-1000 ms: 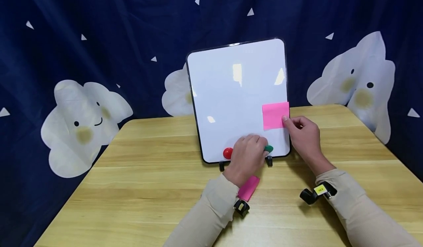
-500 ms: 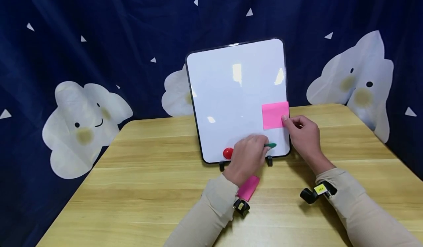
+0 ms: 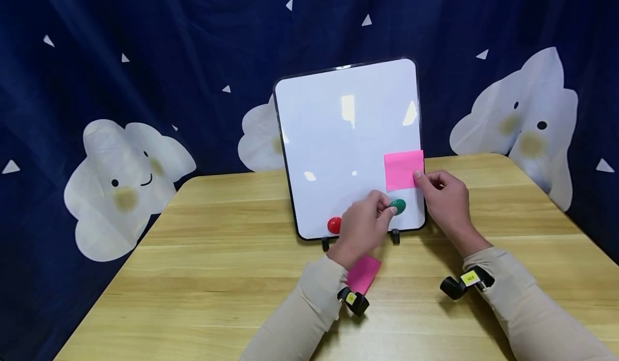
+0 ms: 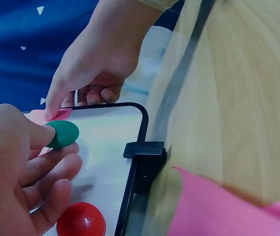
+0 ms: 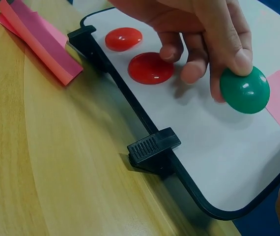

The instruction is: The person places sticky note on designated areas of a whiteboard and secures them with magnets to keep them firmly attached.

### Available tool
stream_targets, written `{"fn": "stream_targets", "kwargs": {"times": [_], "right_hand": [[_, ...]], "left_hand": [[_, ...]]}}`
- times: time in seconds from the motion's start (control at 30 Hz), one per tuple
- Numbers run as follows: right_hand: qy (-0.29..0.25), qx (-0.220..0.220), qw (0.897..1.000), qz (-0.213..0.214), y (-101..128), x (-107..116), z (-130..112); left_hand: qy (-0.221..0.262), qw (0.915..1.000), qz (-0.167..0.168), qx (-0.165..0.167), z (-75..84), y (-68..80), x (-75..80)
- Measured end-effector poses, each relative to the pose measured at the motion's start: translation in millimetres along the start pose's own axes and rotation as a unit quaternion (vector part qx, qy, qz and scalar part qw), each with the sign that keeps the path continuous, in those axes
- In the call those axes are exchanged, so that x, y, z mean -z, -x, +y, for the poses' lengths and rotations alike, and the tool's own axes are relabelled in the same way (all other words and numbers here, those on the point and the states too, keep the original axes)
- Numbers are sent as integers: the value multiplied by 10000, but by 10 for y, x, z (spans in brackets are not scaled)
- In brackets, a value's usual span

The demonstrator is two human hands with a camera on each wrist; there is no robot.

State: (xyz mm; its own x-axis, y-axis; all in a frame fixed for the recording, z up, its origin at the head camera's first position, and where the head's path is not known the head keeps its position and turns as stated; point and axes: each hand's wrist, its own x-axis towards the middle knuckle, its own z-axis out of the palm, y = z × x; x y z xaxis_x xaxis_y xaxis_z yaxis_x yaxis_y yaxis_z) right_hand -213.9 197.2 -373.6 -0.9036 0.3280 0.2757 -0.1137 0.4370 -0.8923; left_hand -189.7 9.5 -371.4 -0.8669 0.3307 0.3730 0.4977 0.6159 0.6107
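My left hand (image 3: pixel 362 226) pinches a round green magnet (image 3: pixel 398 206) between thumb and index finger, in front of the lower right of a whiteboard (image 3: pixel 333 141). The right wrist view shows the magnet (image 5: pixel 245 91) tilted and apart from the board, the other fingers loosely bent. At the board's right edge, my right hand (image 3: pixel 447 197) holds a pink sticky note (image 3: pixel 401 168), thumb on its front; its other fingers are partly hidden. Two red magnets (image 5: pixel 151 69) sit low on the board beside the left hand; the head view shows just one red magnet (image 3: pixel 334 224).
Black stand feet (image 3: pixel 395 236) support the board's lower edge on the wooden table (image 3: pixel 217 275). A curled pink paper (image 3: pixel 362 274) lies in front, partly behind the left wrist. Behind the table hangs a dark blue curtain (image 3: pixel 203 28) with cloud prints.
My left hand has drawn the green magnet off the board's bottom area and raised it slightly up and right, turning its round face into view. The right hand and sticky note stay put.
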Motion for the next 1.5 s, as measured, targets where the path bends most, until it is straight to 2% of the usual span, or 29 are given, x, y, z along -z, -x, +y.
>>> {"fn": "stream_targets", "kwargs": {"times": [0.17,0.37,0.53,0.8,1.07,1.33,1.5], "right_hand": [[-19,-3,10000,14,0,-5,19],[-7,12,10000,-21,6,-1,23],[-10,35,10000,-14,7,-7,25],[-11,93,10000,-10,9,-11,20],[-38,79,10000,35,1,0,15],[-24,75,9999,104,0,0,20],[-63,176,9998,114,-15,-2,34]], "left_hand": [[417,9989,146,184,3,-8,19],[725,9961,439,230,42,-77,48],[811,9943,632,273,79,-153,63],[886,9927,694,429,128,-223,62],[681,9937,797,383,178,-308,63],[-59,9969,742,266,261,-389,76],[-212,9967,736,277,284,-437,73]]}}
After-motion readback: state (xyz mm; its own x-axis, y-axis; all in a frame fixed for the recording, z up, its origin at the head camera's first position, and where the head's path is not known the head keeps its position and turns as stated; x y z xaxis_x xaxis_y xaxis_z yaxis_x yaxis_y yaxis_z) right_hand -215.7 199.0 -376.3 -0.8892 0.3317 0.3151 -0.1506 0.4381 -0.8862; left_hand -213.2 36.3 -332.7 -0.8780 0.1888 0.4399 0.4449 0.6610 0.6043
